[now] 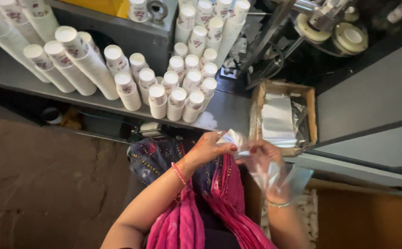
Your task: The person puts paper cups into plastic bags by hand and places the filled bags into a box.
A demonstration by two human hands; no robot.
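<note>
Plastic bag pinched at its top by both hands: left hand and right hand should rub the layers apart gently, near the shelf's front edge.

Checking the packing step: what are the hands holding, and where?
Both hands, left and right, pinch a clear plastic bag at its top edge.

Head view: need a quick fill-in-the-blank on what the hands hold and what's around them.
1. Both hands, left hand and right hand, hold a clear plastic ____.
2. The paper cups on the grey shelf stand in ____.
3. The cardboard box beside the shelf holds more clear ____.

Missing words: bag; stacks; bags
</note>
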